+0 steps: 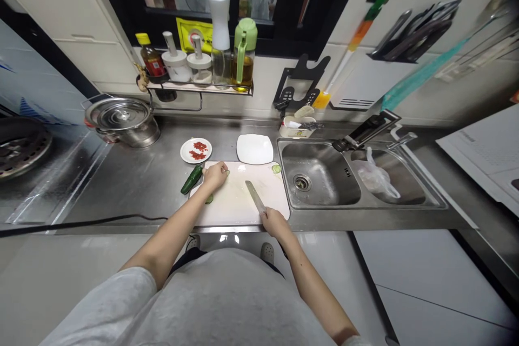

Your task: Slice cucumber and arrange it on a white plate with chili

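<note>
A white cutting board (239, 203) lies on the steel counter in front of me. My left hand (214, 174) rests curled at the board's upper left corner, fingers closed on a small pale green piece. A dark green cucumber (191, 179) lies just left of that hand, half off the board. My right hand (274, 223) grips the handle of a knife (255, 196) whose blade lies flat on the board, pointing away from me. Another green piece (209, 199) peeks out under my left wrist. A cucumber slice (276, 168) sits at the board's right corner.
A small plate of chopped red chilli (196, 150) and a square white plate (254, 148) stand behind the board. To the right is a double sink (324, 181) with a plastic bag (375, 175). A lidded pot (121, 119) and a rack of bottles (198, 86) are at the back left.
</note>
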A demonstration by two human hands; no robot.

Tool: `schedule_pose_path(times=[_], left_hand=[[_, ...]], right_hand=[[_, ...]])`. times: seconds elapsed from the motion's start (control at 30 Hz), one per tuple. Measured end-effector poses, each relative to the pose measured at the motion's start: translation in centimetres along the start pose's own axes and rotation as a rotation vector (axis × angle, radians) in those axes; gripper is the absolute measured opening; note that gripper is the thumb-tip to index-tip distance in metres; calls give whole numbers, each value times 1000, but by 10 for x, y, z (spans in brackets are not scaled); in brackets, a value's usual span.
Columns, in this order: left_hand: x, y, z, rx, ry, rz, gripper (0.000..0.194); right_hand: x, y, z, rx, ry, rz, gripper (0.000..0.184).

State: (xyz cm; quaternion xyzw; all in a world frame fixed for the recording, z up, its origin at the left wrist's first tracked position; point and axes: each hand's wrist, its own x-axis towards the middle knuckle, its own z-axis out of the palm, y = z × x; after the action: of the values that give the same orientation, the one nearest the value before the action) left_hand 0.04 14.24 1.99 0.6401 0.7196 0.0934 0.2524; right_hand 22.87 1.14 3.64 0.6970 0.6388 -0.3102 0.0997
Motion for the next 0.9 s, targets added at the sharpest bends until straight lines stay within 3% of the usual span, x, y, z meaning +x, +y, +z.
schedule_pose_path(times=[0.17,0.3,0.53,0.9], left_hand=[[-39,-10,10,-148,-153,33,18],[-55,-22,16,-50,-141,21,19],[-61,-35,16,62,-59,45,27],[-66,-35,22,89,-42,55,28]], right_hand=[[0,1,0,-5,5,-8,34],[-3,-4,-3,-51,-19,5,34],[-15,-14,-7,-152,-2,-77,35],[-28,-27,4,-193,-52,-197,31]])
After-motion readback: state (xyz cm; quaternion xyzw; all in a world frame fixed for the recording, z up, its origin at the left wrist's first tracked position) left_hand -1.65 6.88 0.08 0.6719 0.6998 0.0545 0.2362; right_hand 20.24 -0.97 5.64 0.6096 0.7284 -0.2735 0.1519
